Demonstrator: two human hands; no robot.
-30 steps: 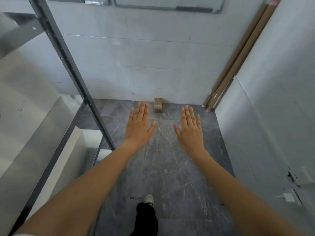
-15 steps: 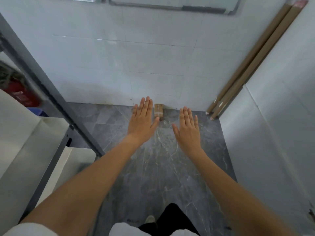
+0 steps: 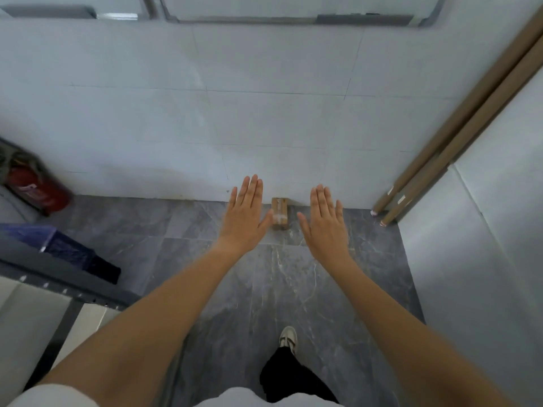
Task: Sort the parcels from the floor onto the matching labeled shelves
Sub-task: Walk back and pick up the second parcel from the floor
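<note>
Parcel (image 3: 279, 213), small brown taped box, sits on grey floor (image 3: 205, 245) against the wall. Left hand (image 3: 244, 212) and right hand (image 3: 324, 220) flat, fingers straight, holding nothing, well above it. Risk: wall blocks fingers behind it; box may slip.

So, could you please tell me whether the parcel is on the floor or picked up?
On the floor: the parcel lies by the wall, between the open left hand and right hand.
</note>
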